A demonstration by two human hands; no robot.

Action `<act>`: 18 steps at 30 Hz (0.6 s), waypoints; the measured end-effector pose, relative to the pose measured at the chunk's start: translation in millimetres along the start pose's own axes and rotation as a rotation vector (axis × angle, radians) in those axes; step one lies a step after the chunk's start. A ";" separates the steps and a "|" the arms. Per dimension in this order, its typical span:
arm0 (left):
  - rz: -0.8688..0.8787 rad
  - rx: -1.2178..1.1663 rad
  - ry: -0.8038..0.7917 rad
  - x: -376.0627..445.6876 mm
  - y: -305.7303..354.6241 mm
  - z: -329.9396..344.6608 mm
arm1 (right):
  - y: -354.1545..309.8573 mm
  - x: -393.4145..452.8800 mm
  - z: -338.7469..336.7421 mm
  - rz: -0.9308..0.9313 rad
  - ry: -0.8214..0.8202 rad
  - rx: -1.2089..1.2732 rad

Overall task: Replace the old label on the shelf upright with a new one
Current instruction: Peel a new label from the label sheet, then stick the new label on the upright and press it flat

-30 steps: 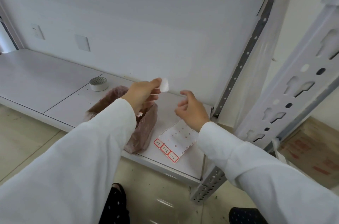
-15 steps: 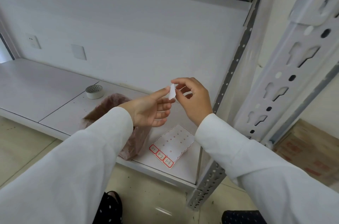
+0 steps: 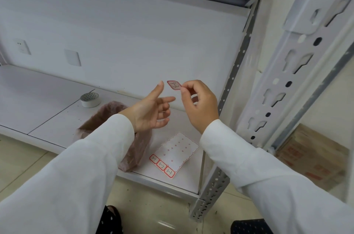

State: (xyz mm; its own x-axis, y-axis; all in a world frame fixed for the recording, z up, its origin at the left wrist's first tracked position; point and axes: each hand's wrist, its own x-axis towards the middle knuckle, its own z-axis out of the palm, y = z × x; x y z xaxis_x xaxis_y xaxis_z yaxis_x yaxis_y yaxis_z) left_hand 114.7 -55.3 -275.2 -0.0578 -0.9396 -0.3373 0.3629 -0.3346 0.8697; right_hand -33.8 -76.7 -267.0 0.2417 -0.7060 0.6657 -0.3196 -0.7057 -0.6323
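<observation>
You hold a small red-bordered white paper label [image 3: 174, 85] in the air above the white metal shelf board [image 3: 47, 103], pinched at its right edge between thumb and forefinger of your right hand [image 3: 199, 105], so that grip is closed on it. Dark handwriting shows on the label's face, too small to read. Your left hand [image 3: 151, 111] hangs just left of the label, apart from it, its grip wide with the fingers spread and the thumb up.

Below the label, a white backing sheet with three red-bordered labels along its near edge [image 3: 175, 154] lies flat on the shelf board. Left of the sheet sits a crumpled pinkish translucent plastic bag [image 3: 113, 113], and farther left a white roll of tape [image 3: 90, 99]. Right of the label rises the grey perforated steel shelf upright [image 3: 285, 84].
</observation>
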 end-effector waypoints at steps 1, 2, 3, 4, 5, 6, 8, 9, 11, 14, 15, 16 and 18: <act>0.033 -0.018 0.035 1.1 1.1 1.6 | -3.3 -0.3 -2.9 0.047 0.019 0.021; 0.062 -0.033 0.069 1.4 1.9 3.4 | -6.3 -1.6 -6.2 0.101 0.029 0.045; 0.090 -0.042 0.100 1.1 2.2 5.4 | -9.6 -2.9 -10.6 0.163 0.028 0.073; 0.118 -0.040 0.128 0.8 2.7 7.0 | -13.8 -3.7 -15.7 0.223 0.013 0.102; 0.143 -0.027 0.150 -0.1 3.5 8.2 | -18.9 -4.3 -21.6 0.270 -0.016 0.114; 0.167 -0.003 0.169 -1.4 4.4 9.1 | -24.3 -4.7 -28.5 0.292 -0.053 0.100; 0.214 0.055 0.220 -7.2 8.3 11.5 | -38.4 -4.2 -44.7 0.283 -0.133 0.024; 0.245 0.080 0.263 -11.2 10.3 12.9 | -47.9 -3.5 -54.0 0.276 -0.171 -0.012; 0.370 0.161 0.383 -19.8 14.3 17.0 | -70.4 -1.9 -74.3 0.256 -0.233 -0.064; 0.668 0.290 0.455 -36.5 22.7 33.8 | -108.2 -0.6 -106.9 0.180 -0.315 -0.142; 0.745 0.316 0.432 -43.9 27.7 43.9 | -120.2 0.2 -119.3 0.150 -0.323 -0.162; 0.807 0.352 0.404 -51.8 34.1 55.3 | -131.2 1.7 -132.3 0.119 -0.316 -0.188; 0.933 0.463 0.361 -69.7 48.7 80.0 | -150.2 6.7 -159.3 0.065 -0.276 -0.254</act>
State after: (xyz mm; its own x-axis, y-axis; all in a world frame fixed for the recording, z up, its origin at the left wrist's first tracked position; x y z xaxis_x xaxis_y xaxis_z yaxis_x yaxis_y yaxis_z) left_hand 62.0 -11.9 -180.4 0.3604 -0.7859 0.5024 -0.2652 0.4301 0.8630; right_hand -130.2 34.1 -104.5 0.4401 -0.7629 0.4736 -0.5510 -0.6459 -0.5284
